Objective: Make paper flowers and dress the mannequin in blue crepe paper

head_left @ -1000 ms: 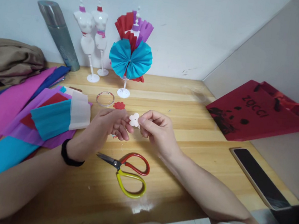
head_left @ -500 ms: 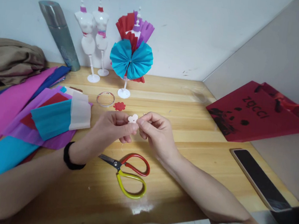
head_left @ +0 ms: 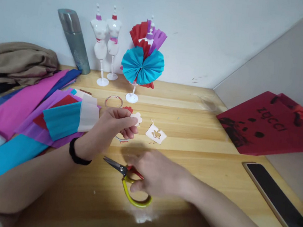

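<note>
Between thumb and fingers, my left hand [head_left: 121,123] pinches a small white paper flower [head_left: 137,119]. My right hand [head_left: 155,172] is over the red handle of the scissors [head_left: 136,199], blurred by motion; its fingers are partly bent and I cannot tell whether they grip the handle. The scissors lie with their dark blades pointing left. A white paper piece with a cut-out [head_left: 156,133] rests to the right of my left hand. A red paper flower [head_left: 128,109] shows just behind the left hand.
Dress forms [head_left: 100,49] stand at the back, one bearing a blue pleated paper bow [head_left: 142,66]. A bottle [head_left: 76,43] leans on the wall. Coloured paper [head_left: 61,119] and brown cloth [head_left: 21,58] lie left; a red bag [head_left: 270,123] and phone [head_left: 273,195] are right.
My right hand has let go of the white flower and moved down to the scissors. My left hand still holds the flower. The cut-out paper has come into view.
</note>
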Demonstrator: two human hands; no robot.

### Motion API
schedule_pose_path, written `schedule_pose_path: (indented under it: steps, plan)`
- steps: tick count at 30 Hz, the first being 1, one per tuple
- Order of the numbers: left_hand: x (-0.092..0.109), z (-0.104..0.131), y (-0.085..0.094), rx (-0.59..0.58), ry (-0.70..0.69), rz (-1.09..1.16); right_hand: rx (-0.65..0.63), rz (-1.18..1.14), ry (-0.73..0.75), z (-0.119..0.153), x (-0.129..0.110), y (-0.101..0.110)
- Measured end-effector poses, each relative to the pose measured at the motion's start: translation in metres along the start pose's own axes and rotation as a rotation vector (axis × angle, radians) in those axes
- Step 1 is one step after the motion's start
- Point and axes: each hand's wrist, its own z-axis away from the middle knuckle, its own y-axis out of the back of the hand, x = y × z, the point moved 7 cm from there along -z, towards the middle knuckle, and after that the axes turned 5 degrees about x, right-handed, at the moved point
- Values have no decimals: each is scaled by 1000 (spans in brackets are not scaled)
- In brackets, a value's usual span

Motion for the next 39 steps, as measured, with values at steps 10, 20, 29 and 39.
schedule_pose_path:
  steps: [10, 20, 29, 39]
  plan:
    - [4, 0, 4, -35, -9, 52, 57, 190, 110, -1, -13, -13]
    - [23, 1, 13, -17, -125, 57, 7, -424, 227, 27, 26, 59]
    - [22, 8, 12, 147, -115, 289, 721, -839, 151, 18, 43, 64]
    - [9, 9, 11, 212, -105, 306, 750, -705, 83, 2, 24, 38]
